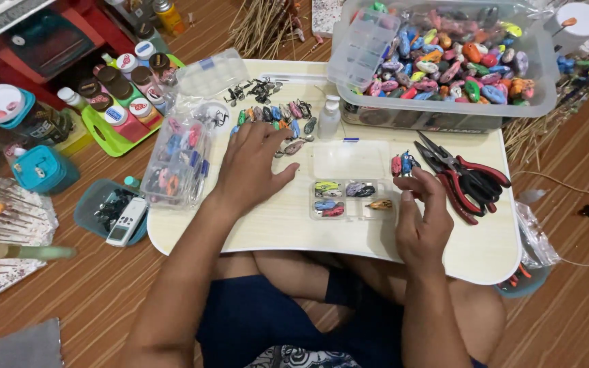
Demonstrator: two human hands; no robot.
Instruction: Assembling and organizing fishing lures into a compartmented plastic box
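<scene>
My left hand (253,163) rests palm down on the cream lap table (274,225), its fingers spread over a row of small painted fishing lures (277,114). My right hand (420,218) is raised beside a clear compartment box (350,197) that holds several coloured lures. Its fingers are curled near two small lures (401,163) lying on the table; whether it pinches anything I cannot tell. Red-handled pliers (468,177) lie just right of that hand.
A large clear tub (533,82) full of painted lures stands at the table's back right, a small white bottle (329,117) beside it. A clear bag of lures (175,163) lies at the left edge. Paint jars on a green tray (121,95) sit on the wooden floor.
</scene>
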